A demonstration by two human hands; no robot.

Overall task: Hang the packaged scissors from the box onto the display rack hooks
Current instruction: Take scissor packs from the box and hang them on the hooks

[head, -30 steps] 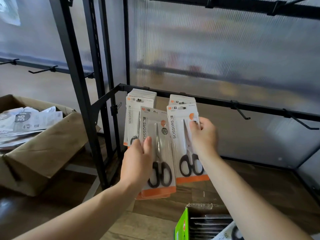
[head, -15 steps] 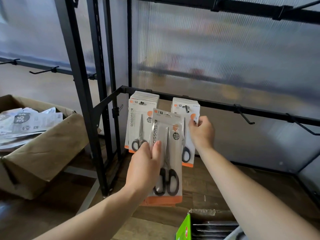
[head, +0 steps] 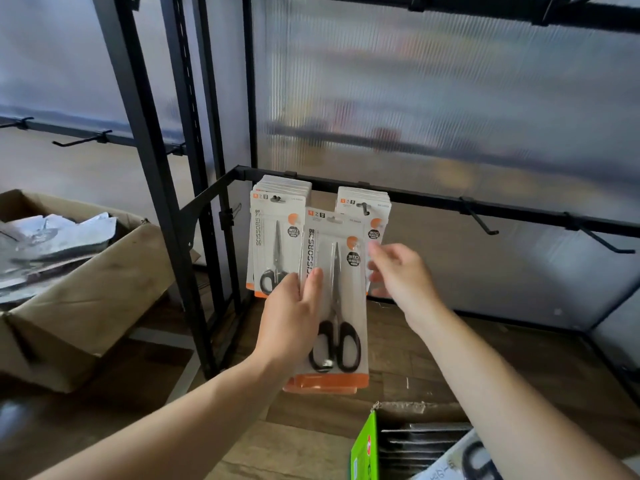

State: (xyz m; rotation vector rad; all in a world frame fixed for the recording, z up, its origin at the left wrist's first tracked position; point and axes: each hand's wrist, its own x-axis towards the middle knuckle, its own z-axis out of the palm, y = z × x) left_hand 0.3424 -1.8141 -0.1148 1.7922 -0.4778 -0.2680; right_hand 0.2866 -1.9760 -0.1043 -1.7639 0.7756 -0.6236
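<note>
Head view. The open brown cardboard box (head: 86, 289) on the wooden floor (head: 311, 441) at your left holds crumpled white and silvery wrapping (head: 55, 233). At the bottom right, the green-sided carton with a torn cardboard lip (head: 363, 448) holds flat grey packs (head: 419, 441) stacked edge-on. A pack showing black scissor handles (head: 479, 459) lies at the carton's right side.

Your left hand (head: 289, 323) grasps a small stack of white-and-orange carded scissors packs (head: 334, 299) by its left edge, thumb laid across the front. The offset orange bottom edges show at least 2 packs in it. Its long axis stands nearly upright: hang-hole end up, blade tips up, black handle loops down by the orange band.

You hold the stack in the air in front of the black metal rack rail (head: 433, 201), overlapping 2 bunches already on hooks. These are the left hanging bunch (head: 273, 233) and the right hanging bunch (head: 365, 206). The left bunch hangs the same way, tips up and handles down.

Your right hand (head: 398, 275) is released, its fingers spread and blurred. It is just beside the right edge of the held stack and in front of the right bunch. You cannot tell whether it touches either one.

Further right on the rail jut a nearer black hook (head: 479, 220) and a farther black hook (head: 601, 240).
</note>
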